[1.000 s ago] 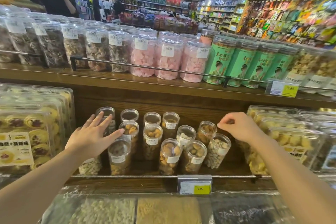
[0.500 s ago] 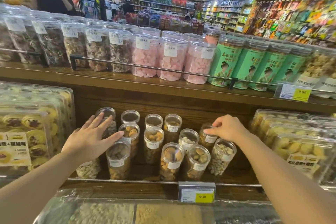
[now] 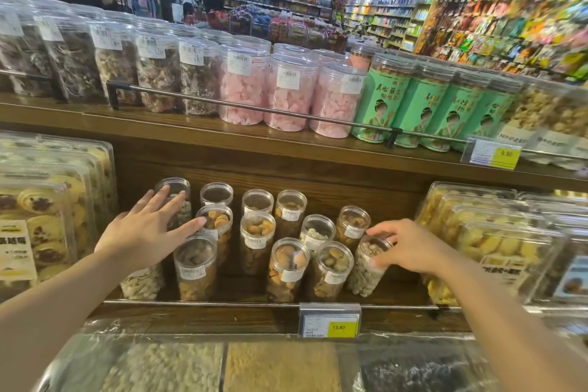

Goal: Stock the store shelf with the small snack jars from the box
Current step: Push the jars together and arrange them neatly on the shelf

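Note:
Several small clear snack jars [image 3: 256, 242] with white labels stand in rows on the lower wooden shelf [image 3: 318, 317]. My left hand [image 3: 144, 231] hovers flat, fingers spread, over the left jars, its fingertips at the back-left jar [image 3: 175, 191] and hiding a front-left jar of pale nuts [image 3: 140, 283] in part. My right hand [image 3: 410, 247] curls around the lid of the rightmost front jar [image 3: 366, 270], which holds pale nuts and leans left. No box is in view.
Clear cookie trays flank the jars at left [image 3: 41, 216] and right [image 3: 496, 242]. The upper shelf [image 3: 254, 140] carries tall pink [image 3: 241, 89] and green [image 3: 381, 99] jars behind a metal rail. A yellow price tag [image 3: 329, 321] hangs below. Bulk bins [image 3: 222, 366] lie nearest me.
My right hand moved down and left from the shelf's right side onto the rightmost front jar and closed around its lid. My left hand stayed spread over the left jars.

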A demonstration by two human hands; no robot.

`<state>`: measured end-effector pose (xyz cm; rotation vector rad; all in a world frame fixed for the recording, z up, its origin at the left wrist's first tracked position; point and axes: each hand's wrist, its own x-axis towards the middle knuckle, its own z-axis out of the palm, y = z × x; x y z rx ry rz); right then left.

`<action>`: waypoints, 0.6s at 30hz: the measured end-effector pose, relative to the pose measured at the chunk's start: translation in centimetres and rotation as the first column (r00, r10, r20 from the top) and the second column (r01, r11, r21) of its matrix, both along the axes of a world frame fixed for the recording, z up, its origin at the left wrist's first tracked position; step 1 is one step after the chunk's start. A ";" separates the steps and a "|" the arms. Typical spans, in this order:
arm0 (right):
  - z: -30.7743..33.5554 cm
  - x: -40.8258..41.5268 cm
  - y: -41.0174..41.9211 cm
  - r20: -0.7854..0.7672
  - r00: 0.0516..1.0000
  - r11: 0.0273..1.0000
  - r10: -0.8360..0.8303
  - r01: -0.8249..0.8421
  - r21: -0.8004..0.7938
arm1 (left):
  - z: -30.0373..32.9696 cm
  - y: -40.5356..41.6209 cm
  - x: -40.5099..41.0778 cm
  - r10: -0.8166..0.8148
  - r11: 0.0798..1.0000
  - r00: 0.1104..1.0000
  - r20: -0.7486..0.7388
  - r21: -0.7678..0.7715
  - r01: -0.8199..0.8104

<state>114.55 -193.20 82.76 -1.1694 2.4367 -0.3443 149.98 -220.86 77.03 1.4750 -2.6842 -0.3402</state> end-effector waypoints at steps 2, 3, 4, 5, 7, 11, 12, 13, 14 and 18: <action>-0.4 0.0 0.2 0.016 1.000 0.999 -0.012 0.013 -0.053 | 0.0 -0.1 0.1 -0.007 1.000 1.000 -0.005 0.004 0.007; -0.6 -0.1 0.3 0.013 1.000 0.998 -0.016 0.017 -0.066 | 0.0 -0.2 0.2 -0.012 1.000 1.000 -0.006 0.007 0.012; -0.8 0.0 0.4 0.004 1.000 0.997 -0.014 0.015 -0.075 | 0.0 -0.2 0.3 -0.015 1.000 1.000 -0.007 0.008 0.015; -1.1 0.1 0.4 -0.008 1.000 0.996 -0.007 0.007 -0.086 | 0.1 -0.2 0.3 -0.015 1.000 1.000 -0.007 0.007 0.015; -1.7 0.5 0.6 -0.005 1.000 0.988 -0.025 0.024 -0.153 | 0.2 -0.2 0.3 -0.014 1.000 1.000 -0.003 0.002 0.014; -3.2 2.0 0.2 0.087 0.993 0.961 -0.078 0.098 -0.257 | 0.1 0.0 0.2 -0.013 1.000 1.000 -0.003 -0.009 0.013; -3.4 2.5 -0.3 0.100 0.993 0.968 -0.068 0.090 -0.235 | 0.1 0.0 0.1 -0.013 1.000 1.000 -0.005 -0.005 0.013; -3.4 3.0 -1.1 0.092 0.994 0.977 -0.066 0.083 -0.197 | 0.1 0.0 0.0 -0.013 1.000 1.000 -0.008 -0.002 0.013; -3.5 3.3 -1.9 0.060 0.996 0.984 -0.073 0.081 -0.156 | 0.1 0.0 0.0 -0.013 1.000 1.000 -0.010 -0.001 0.013; -3.7 3.8 -4.9 -0.077 0.992 0.994 -0.104 0.106 0.025 | 0.1 -0.1 0.0 -0.015 1.000 1.000 -0.018 -0.002 0.015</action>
